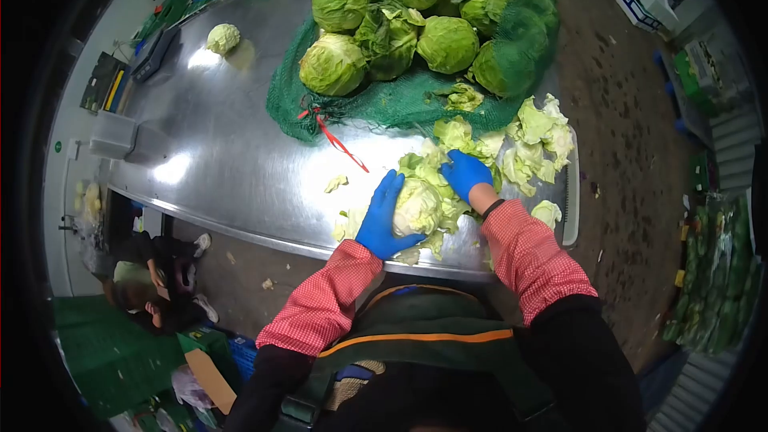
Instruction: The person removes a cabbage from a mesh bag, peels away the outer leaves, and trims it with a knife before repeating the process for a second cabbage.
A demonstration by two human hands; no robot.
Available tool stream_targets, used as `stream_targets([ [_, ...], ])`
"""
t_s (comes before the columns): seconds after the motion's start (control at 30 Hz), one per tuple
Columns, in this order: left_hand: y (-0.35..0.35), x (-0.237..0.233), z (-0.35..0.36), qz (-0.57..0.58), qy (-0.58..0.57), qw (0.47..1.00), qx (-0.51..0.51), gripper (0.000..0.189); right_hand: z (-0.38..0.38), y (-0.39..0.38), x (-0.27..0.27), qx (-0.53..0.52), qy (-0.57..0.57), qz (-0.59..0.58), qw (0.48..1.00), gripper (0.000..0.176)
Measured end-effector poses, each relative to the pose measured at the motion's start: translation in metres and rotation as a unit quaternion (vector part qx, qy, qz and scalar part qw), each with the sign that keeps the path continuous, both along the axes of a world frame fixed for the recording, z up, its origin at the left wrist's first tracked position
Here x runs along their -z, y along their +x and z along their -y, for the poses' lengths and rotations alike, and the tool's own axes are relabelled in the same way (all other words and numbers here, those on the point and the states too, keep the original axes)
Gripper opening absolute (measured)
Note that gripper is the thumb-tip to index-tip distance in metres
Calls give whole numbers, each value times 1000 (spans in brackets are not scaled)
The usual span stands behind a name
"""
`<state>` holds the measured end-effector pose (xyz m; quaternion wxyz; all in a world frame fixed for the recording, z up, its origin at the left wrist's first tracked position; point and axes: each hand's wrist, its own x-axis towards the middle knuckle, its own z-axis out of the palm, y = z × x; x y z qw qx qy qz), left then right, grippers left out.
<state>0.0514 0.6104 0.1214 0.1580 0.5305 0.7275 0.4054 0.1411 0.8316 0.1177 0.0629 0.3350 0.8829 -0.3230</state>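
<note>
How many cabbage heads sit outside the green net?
2: one cabbage against the left hand, one small head on the table, far left. Loose leaves might hide more.

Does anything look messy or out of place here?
Loose cabbage leaves litter the metal table, untidy beside the green mesh bag. One pale head sits alone toward the left, away from the piled cabbages.

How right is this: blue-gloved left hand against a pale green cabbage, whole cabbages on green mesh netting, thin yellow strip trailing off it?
Wrong colour: the head view shows a thin red strip trailing off the green mesh netting. Rest holds: blue-gloved left hand against pale green cabbage, whole cabbages on netting.
</note>
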Motion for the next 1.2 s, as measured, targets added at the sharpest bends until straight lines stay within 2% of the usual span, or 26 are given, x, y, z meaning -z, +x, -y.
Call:
stream_targets([
  [0.07,-4,-2,-2,34,4,999,-22,114,-14,8,12,31,-75,-35,996,59],
  [0.1,-7,2,-2,51,17,998,-36,114,-14,11,6,52,-170,-41,983,78],
  [0.2,-9,13,1,84,23,995,-42,113,10,21,10,-29,-134,-51,989,81],
  [0.33,-14,7,-2,102,22,994,-35,111,9,25,5,-16,-259,-44,965,74],
  [0.43,-10,7,-5,102,19,994,-38,111,4,19,-5,-78,-103,-20,991,63],
  [0.57,-8,7,-9,76,31,996,-34,111,6,13,-3,-50,-52,40,997,54],
  [0.73,-5,10,-7,49,40,997,-47,110,22,14,10,3,-7,37,999,42],
  [0.8,-8,17,-9,166,70,979,-91,106,21,14,12,5,19,37,999,37],
  [0.83,-9,20,-8,225,83,965,-111,104,20,18,12,3,32,30,999,34],
  [0.87,-9,25,-8,401,101,899,-141,94,19,21,11,0,46,25,999,32],
  [0.93,-16,34,-9,563,158,788,-195,76,15,30,-3,0,55,18,998,30],
  [0.97,-20,39,-8,623,175,744,-167,69,13,35,-11,0,57,13,998,30],
  [1.03,-20,18,-7,729,159,649,-147,73,4,42,-16,8,60,8,998,32],
  [1.1,-12,-25,-10,812,140,548,-141,83,-6,49,-25,17,73,0,997,36],
  [1.13,-10,-43,-10,814,143,550,-120,84,-8,51,-31,26,79,-5,996,38],
  [1.17,-7,-57,-10,816,148,551,-99,85,-9,52,-36,30,77,-25,996,57],
  [1.2,-4,-66,-10,818,152,550,-80,86,-6,54,-56,24,18,-77,997,62],
])
